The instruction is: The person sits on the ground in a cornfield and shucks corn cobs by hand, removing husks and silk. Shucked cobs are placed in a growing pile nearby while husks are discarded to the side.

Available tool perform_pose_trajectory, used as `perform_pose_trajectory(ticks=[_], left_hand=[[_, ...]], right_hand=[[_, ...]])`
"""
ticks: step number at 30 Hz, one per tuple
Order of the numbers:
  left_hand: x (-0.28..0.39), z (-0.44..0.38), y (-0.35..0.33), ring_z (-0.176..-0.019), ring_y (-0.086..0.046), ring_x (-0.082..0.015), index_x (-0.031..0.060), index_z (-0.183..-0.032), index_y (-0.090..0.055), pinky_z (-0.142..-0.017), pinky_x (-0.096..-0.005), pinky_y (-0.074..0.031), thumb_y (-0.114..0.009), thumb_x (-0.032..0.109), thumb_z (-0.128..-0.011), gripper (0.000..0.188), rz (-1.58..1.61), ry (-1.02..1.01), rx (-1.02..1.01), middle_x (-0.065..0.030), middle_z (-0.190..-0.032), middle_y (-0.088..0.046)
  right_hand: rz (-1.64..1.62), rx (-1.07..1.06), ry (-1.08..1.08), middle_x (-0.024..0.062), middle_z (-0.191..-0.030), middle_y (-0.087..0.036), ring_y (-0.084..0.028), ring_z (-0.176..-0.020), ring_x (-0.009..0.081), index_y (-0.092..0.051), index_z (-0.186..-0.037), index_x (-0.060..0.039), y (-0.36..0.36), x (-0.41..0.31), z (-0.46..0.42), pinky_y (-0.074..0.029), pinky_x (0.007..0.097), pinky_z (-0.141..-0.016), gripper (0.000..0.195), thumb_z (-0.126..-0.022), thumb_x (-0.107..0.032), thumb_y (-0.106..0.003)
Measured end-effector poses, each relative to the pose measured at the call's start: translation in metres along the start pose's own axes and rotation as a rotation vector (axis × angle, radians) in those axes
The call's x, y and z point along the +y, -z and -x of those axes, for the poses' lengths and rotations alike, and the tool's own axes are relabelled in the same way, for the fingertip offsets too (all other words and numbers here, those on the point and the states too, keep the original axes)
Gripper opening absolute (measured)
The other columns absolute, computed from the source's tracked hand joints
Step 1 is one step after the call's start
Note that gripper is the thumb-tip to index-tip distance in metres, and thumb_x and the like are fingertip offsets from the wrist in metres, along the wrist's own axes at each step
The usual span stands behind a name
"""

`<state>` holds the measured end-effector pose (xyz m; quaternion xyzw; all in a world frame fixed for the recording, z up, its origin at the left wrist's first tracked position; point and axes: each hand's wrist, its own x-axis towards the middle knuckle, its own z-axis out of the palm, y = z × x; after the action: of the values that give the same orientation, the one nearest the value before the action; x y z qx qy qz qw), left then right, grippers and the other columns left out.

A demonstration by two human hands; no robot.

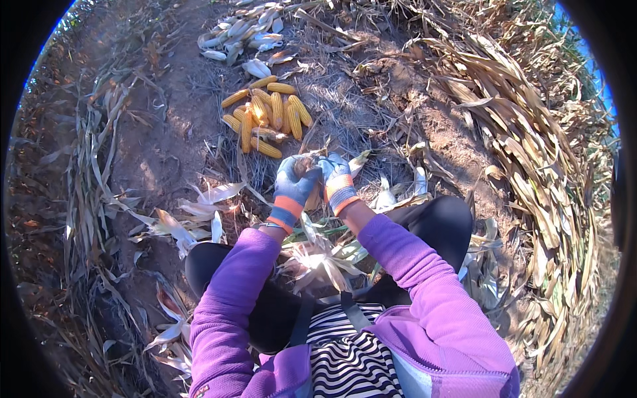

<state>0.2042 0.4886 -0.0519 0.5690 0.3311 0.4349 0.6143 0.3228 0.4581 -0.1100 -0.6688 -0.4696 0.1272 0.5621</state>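
My left hand [294, 181], in a blue-grey work glove with an orange striped cuff, is closed around an ear of corn [303, 166] with brown silk at its tip. My right hand [336, 174], gloved alike, touches it from the right, fingers bent at the husk near the tip. Most of the ear is hidden by the gloves. Just beyond my hands lies a pile of husked yellow corn cobs [276, 112]. Pale, peeled-back corn husks [316, 261] lie on the ground between my bent legs.
Unhusked or pale-husked ears [241, 32] lie in a heap beyond the yellow cobs. Loose husks [204, 206] are scattered to the left. Long rows of dry corn stalks [532, 134] curve along the right, with more stalks [94, 154] on the left. Bare soil [171, 119] shows between them.
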Motion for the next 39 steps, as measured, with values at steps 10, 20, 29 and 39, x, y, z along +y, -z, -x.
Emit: perform_pose_trajectory(ticks=[10, 20, 29, 39], left_hand=[[-0.003, -0.005, 0.007, -0.083, -0.056, -0.0106, 0.0033, -0.100, -0.058, -0.078, -0.0251, -0.046, -0.065, 0.009, -0.085, 0.017, 0.161, -0.078, 0.099, -0.0026, -0.091, -0.061], [-0.017, -0.002, 0.007, -0.087, -0.054, -0.0154, 0.0028, -0.101, -0.054, -0.081, -0.0285, -0.046, -0.066, 0.003, -0.077, 0.026, -0.402, -0.434, 0.168, -0.0062, -0.096, -0.055], [-0.008, -0.013, 0.033, -0.081, -0.056, -0.0117, 0.0015, -0.106, -0.055, -0.074, -0.0248, -0.047, -0.050, 0.016, -0.093, 0.020, 0.197, -0.128, 0.131, -0.0043, -0.093, -0.059], [-0.019, -0.032, 0.038, -0.068, -0.055, -0.0134, 0.0017, -0.098, -0.057, -0.061, -0.0300, -0.048, -0.046, 0.023, -0.094, 0.025, 0.295, 0.122, 0.609, -0.0054, -0.083, -0.060]], right_hand=[[0.174, -0.066, -0.098, 0.0161, -0.085, -0.063, -0.061, -0.081, 0.0292, -0.063, -0.082, -0.0056, 0.005, -0.011, -0.009, -0.049, 0.0347, -0.073, 0.011, -0.078, -0.005, -0.052], [0.052, -0.130, -0.050, 0.0169, -0.089, -0.064, -0.063, -0.082, 0.0279, -0.064, -0.093, -0.0041, 0.014, -0.091, 0.004, -0.050, 0.0336, -0.075, 0.019, -0.080, 0.000, -0.050], [-0.724, -0.131, -0.541, 0.0099, -0.089, -0.066, -0.062, -0.076, 0.0163, -0.062, -0.097, -0.0001, 0.016, -0.037, -0.014, -0.052, 0.0281, -0.070, 0.024, -0.076, 0.008, -0.054], [-0.319, -0.201, -0.290, 0.0096, -0.085, -0.068, -0.065, -0.079, 0.0158, -0.064, -0.084, -0.0041, 0.009, -0.038, 0.014, -0.051, 0.0277, -0.073, 0.020, -0.066, 0.005, -0.065]])
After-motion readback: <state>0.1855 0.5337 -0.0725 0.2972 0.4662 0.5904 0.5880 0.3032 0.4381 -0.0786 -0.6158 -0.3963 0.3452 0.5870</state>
